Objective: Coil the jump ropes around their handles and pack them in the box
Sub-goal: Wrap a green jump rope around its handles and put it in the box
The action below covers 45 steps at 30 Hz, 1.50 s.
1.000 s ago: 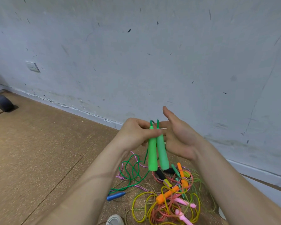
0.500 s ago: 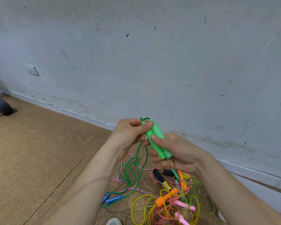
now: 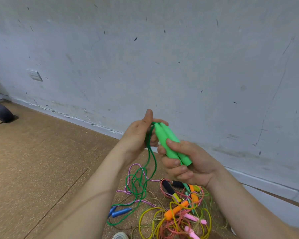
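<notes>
Two bright green jump rope handles [image 3: 169, 142] lie side by side, tilted, gripped near their lower ends by my right hand [image 3: 188, 163]. My left hand [image 3: 140, 135] is at their top ends, its fingers around the dark green rope [image 3: 141, 180] where it leaves the handles, thumb pointing up. The rope hangs down from there in loose loops onto the floor. No box is in view.
A tangle of other jump ropes [image 3: 179, 209] with orange, pink, black and blue handles [image 3: 121, 212] lies on the brown floor below my hands. A grey wall is close ahead. A black wheel [image 3: 3, 112] sits at far left. A shoe tip [image 3: 120, 236] shows at the bottom.
My right hand closed round the two handles and tilted them from upright to slanted. My left hand slid to the rope at their tops and raised its thumb.
</notes>
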Tool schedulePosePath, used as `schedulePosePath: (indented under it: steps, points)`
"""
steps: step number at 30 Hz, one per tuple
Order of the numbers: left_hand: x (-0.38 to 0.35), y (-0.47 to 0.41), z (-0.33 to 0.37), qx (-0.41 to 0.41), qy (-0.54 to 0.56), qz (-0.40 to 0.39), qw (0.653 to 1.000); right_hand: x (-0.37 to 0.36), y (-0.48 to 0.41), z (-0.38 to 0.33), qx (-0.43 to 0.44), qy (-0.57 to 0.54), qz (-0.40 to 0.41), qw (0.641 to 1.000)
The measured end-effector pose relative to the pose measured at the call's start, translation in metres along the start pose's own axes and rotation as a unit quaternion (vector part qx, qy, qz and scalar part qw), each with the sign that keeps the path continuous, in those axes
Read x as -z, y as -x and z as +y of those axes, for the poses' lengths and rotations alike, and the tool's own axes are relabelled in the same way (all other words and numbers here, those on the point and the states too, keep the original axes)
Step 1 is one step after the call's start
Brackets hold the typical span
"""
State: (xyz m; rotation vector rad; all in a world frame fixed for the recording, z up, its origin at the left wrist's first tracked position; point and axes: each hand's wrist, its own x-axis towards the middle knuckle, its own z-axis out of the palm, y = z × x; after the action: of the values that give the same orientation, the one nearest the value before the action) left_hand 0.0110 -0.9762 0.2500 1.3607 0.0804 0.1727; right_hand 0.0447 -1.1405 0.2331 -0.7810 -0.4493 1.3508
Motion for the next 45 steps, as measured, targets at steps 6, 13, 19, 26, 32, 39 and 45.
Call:
schedulePosePath:
  steps: [6,13,19,26,32,39,45]
  points:
    - [-0.002,-0.010,-0.024,0.054,0.140,0.002,0.989,-0.008,0.001,-0.005,0.108,-0.065,0.052,0.991]
    - [-0.019,-0.003,-0.026,-0.160,-0.695,-0.002,0.701,0.006,-0.008,-0.001,0.122,0.251,0.431,0.858]
    - [-0.032,0.010,-0.019,-0.177,-0.820,-0.112,0.532,0.020,-0.006,0.001,-0.008,0.622,0.468,0.627]
    - [-0.027,0.023,-0.009,-0.187,-0.687,-0.157,0.685,0.012,0.010,-0.005,-0.212,0.743,0.267,0.576]
    - [-0.012,0.022,-0.001,-0.032,-0.535,-0.149,0.831,0.000,0.025,-0.008,-0.226,0.663,0.139,0.700]
    - [-0.002,0.018,0.004,0.005,-0.483,-0.153,0.862,-0.006,0.033,-0.013,-0.051,0.598,0.191,0.777]
    - [0.004,0.020,0.009,0.040,-0.286,-0.171,0.942,-0.018,0.031,-0.013,0.033,0.516,0.278,0.809]
